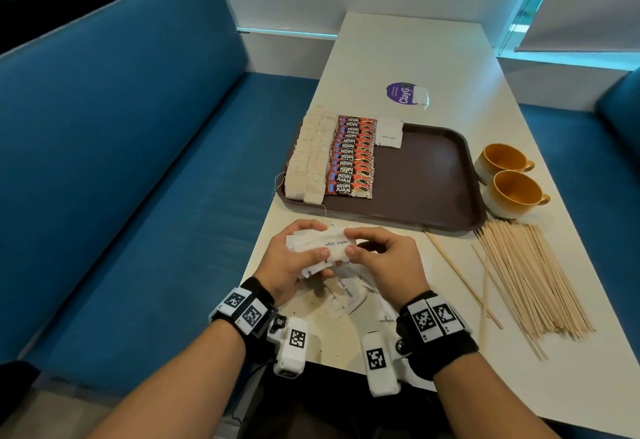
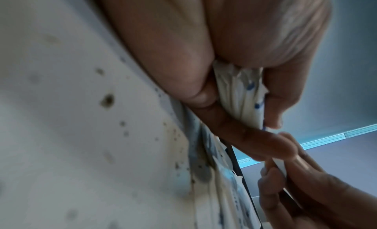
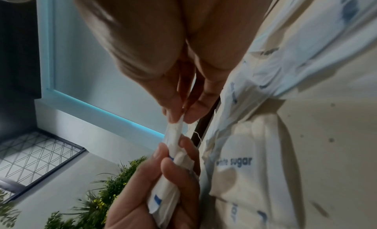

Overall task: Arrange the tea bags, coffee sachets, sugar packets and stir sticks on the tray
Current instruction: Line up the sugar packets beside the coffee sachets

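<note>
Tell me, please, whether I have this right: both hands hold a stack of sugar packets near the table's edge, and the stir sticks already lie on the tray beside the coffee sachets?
Not quite. The head view shows the stir sticks lying on the table, to the right of the tray, not on it. The rest holds: the left hand and right hand hold the sugar packets, and the coffee sachets lie on the tray.

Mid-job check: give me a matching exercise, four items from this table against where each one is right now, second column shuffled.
Things:
1. coffee sachets
2. stir sticks
3. stack of sugar packets
4. orange cups

Places:
A. loose on the table, near side of the tray, to the right
B. held between the left hand and right hand
C. in a row on the tray, beside the tea bags
D. on the table at the tray's right edge

Pairs: 1-C, 2-A, 3-B, 4-D
</note>
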`<state>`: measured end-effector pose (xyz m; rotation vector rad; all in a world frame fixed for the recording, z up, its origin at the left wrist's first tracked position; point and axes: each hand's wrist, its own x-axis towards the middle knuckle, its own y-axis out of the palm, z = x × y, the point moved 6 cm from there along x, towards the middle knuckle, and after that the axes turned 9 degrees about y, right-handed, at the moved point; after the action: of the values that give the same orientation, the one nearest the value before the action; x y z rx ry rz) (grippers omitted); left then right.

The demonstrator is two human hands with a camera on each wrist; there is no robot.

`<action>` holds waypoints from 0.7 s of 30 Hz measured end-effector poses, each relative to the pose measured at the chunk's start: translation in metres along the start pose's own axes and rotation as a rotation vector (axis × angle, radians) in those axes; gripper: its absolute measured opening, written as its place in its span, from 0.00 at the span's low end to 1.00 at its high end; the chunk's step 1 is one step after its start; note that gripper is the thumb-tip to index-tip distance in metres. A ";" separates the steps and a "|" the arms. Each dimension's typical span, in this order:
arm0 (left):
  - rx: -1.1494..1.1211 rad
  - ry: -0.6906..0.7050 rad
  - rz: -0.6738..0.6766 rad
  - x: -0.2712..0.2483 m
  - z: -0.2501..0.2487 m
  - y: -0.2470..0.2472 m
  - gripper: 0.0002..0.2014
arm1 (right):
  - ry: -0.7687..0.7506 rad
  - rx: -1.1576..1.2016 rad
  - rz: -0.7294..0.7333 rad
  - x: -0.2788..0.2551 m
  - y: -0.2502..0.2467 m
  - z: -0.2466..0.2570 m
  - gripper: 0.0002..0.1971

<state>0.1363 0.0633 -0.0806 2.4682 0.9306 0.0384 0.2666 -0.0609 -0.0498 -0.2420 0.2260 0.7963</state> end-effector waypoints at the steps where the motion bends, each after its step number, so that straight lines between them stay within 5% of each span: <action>1: -0.002 -0.004 -0.006 0.000 0.000 0.000 0.19 | 0.004 0.004 0.007 0.000 0.000 -0.001 0.16; 10: 0.046 0.006 -0.029 0.000 0.000 -0.001 0.12 | 0.021 0.036 0.083 -0.002 0.002 -0.001 0.27; 17: 0.082 0.016 -0.038 0.002 -0.001 -0.002 0.08 | 0.054 -0.051 0.139 -0.004 0.000 -0.001 0.11; 21: -0.014 0.012 -0.055 0.003 0.001 -0.003 0.16 | 0.060 -0.092 0.130 0.012 -0.004 0.013 0.10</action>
<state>0.1373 0.0671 -0.0831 2.4307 0.9993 0.0406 0.2787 -0.0513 -0.0401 -0.3410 0.2639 0.9299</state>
